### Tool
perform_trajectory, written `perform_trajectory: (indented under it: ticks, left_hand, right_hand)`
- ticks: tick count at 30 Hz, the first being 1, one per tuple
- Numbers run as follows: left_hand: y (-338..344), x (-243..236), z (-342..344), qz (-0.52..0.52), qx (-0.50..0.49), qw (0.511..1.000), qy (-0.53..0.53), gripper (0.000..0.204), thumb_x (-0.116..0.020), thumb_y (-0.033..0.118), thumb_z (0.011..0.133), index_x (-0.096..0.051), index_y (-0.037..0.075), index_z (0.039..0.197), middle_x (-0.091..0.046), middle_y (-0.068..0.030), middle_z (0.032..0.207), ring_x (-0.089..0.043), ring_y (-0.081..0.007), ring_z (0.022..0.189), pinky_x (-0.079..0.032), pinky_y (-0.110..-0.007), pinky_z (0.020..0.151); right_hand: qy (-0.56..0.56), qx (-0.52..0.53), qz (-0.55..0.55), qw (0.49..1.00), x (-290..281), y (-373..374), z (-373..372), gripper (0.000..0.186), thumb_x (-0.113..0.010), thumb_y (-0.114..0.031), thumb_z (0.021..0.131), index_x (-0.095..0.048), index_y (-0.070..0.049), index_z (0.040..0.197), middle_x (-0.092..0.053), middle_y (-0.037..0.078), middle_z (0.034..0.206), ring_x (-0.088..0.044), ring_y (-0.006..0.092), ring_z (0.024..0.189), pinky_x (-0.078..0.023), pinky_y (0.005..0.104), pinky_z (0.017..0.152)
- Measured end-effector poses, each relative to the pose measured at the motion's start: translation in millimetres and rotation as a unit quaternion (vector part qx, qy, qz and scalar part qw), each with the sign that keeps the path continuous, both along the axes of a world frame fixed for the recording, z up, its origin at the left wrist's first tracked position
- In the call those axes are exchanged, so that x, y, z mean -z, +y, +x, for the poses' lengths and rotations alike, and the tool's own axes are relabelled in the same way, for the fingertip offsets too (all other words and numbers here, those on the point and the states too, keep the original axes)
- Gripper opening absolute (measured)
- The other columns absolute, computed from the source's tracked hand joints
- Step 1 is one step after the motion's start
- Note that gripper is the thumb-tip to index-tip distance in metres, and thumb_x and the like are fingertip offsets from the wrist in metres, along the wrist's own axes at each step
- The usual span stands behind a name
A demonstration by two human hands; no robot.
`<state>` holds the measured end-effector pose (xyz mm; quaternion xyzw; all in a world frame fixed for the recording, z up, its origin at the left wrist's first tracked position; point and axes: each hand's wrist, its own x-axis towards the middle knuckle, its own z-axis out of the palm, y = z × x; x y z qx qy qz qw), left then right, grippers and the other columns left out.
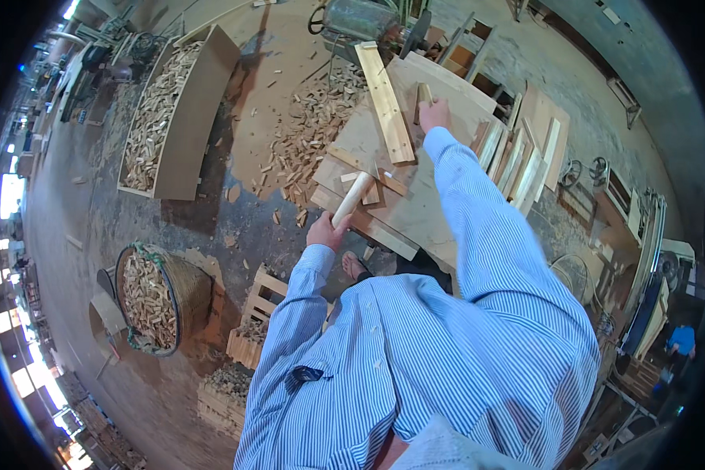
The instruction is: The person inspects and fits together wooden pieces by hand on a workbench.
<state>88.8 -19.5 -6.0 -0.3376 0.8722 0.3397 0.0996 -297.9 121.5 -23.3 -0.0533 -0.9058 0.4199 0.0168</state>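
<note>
My left hand (328, 232) is closed round the lower end of a pale, thick wooden rod (354, 197), which slants up over the near left edge of a plywood worktable (435, 200). Farther off, my right arm reaches across the table, and my right hand (434, 115) is closed on a small wooden piece (424, 92); its far end shows beyond my fingers. Between the hands lies a long yellowish plank (385, 106) with dark spots. Beside the rod's upper end are a few short wooden strips (389, 182), partly hidden by it.
Wood offcuts (309, 145) are heaped on the floor left of the table. A long wooden bin (198, 117) and a round woven basket (188, 294), both full of offcuts, stand farther left. Stacked boards (521, 168) lie on the right. A machine (360, 19) stands beyond the table.
</note>
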Motion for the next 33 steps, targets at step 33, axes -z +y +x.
perform_trajectory:
  ticks: [33]
  left_hand:
    - [-62, 39, 165, 0.477, -0.575, 0.49, 0.449, 0.038, -0.057, 0.041, 0.102, -0.051, 0.004, 0.11, -0.065, -0.0166, 0.1, -0.068, -0.0297, 0.089, -0.058, -0.045, 0.08]
  right_hand:
    - [0.135, -0.688, -0.064, 0.71, -85, -130, 307, 0.048, -0.075, -0.029, 0.084, -0.064, -0.002, 0.121, -0.061, 0.018, 0.119, -0.057, 0.0371, 0.113, -0.047, 0.0454, 0.097]
